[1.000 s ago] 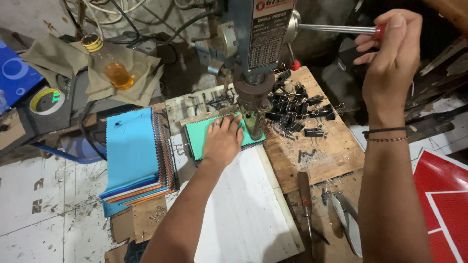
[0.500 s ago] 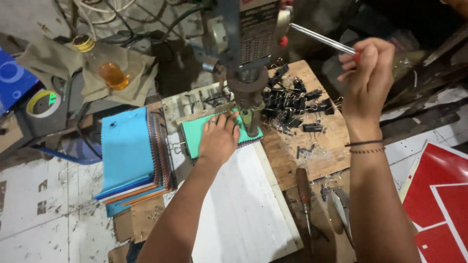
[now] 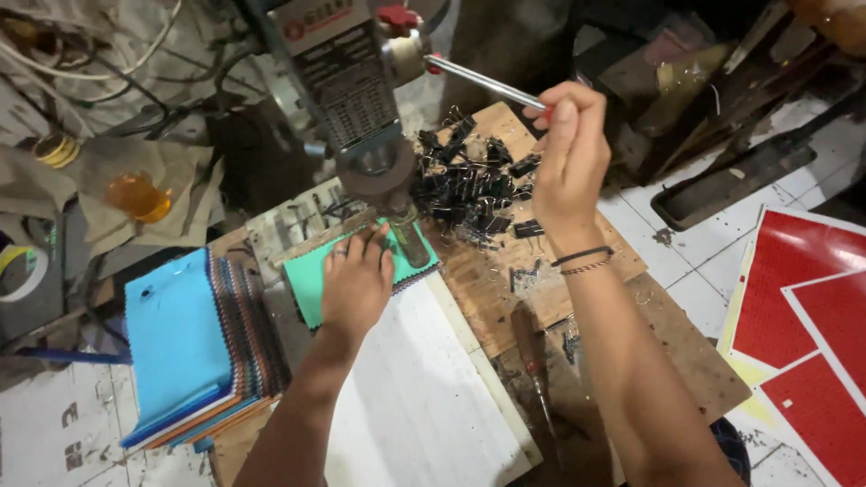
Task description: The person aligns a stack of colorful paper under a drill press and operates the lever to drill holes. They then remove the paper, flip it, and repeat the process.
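Left hand (image 3: 356,280) lay flat, fingers spread, on teal pad (image 3: 311,280) w/ dark spiral edge, on tabletop (image 3: 505,289) under drill (image 3: 361,90). Right hand (image 3: 568,162), at 2 o'clock, gripped steel lever (image 3: 483,81).

A small, cluttered workshop. A drill press (image 3: 361,99) stands over a scarred wooden surface (image 3: 505,289) littered with metal shavings and a heap of black binder clips (image 3: 469,185). A stack of coloured sheets (image 3: 194,347), a roll of tape (image 3: 23,271), loose cables (image 3: 99,81) and a screwdriver (image 3: 532,361) lie about on a grimy tiled floor (image 3: 54,433).
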